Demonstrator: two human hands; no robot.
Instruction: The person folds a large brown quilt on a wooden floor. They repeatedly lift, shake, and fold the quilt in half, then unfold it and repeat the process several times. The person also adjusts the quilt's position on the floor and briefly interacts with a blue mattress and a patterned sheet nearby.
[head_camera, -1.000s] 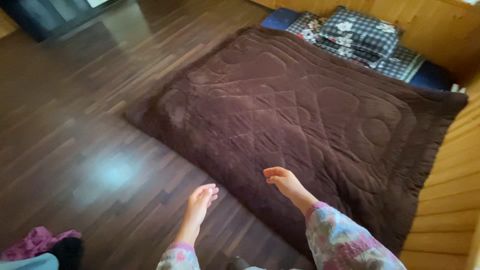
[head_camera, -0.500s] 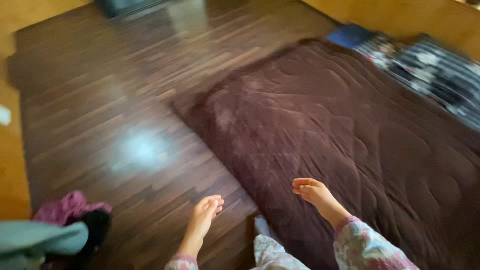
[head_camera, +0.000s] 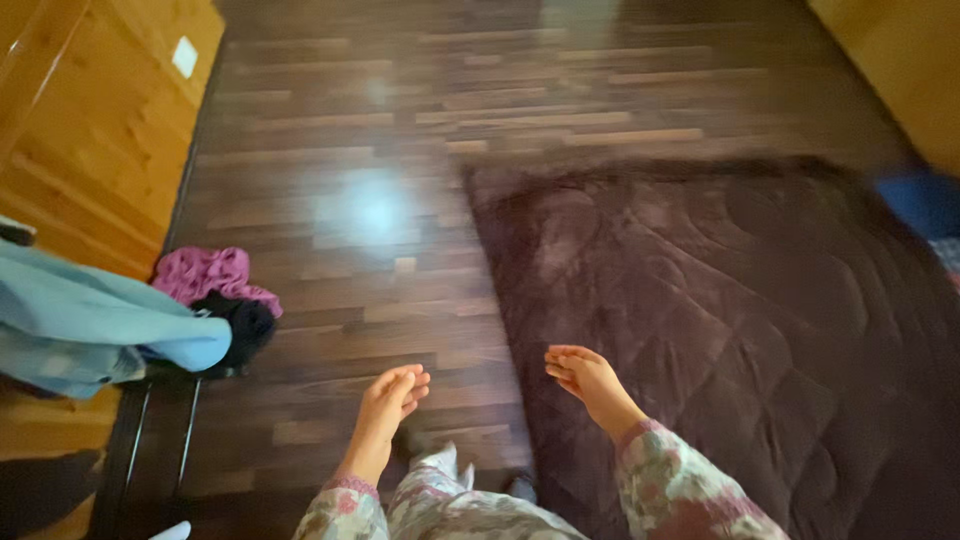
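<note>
A large brown quilted blanket (head_camera: 730, 320) lies spread flat on the dark wooden floor (head_camera: 380, 130), filling the right half of the view. My left hand (head_camera: 388, 402) hangs over the bare floor just left of the blanket's near edge, fingers loosely together and holding nothing. My right hand (head_camera: 590, 380) hovers above the blanket's near left part, fingers slightly curled and empty. Both arms wear floral-patterned sleeves. Neither hand touches the blanket.
At the left, a light blue garment (head_camera: 90, 325) hangs over a thin-legged metal rack, with pink (head_camera: 205, 272) and black (head_camera: 245, 325) cloth beside it. Wooden panelling (head_camera: 90, 120) runs along the left. A blue cushion (head_camera: 925, 205) shows at the right edge.
The view has swung left: the blanket and cushions slid to the right, and the rack with clothes and the wooden wall came into view. Both hands stayed empty and in much the same pose.
</note>
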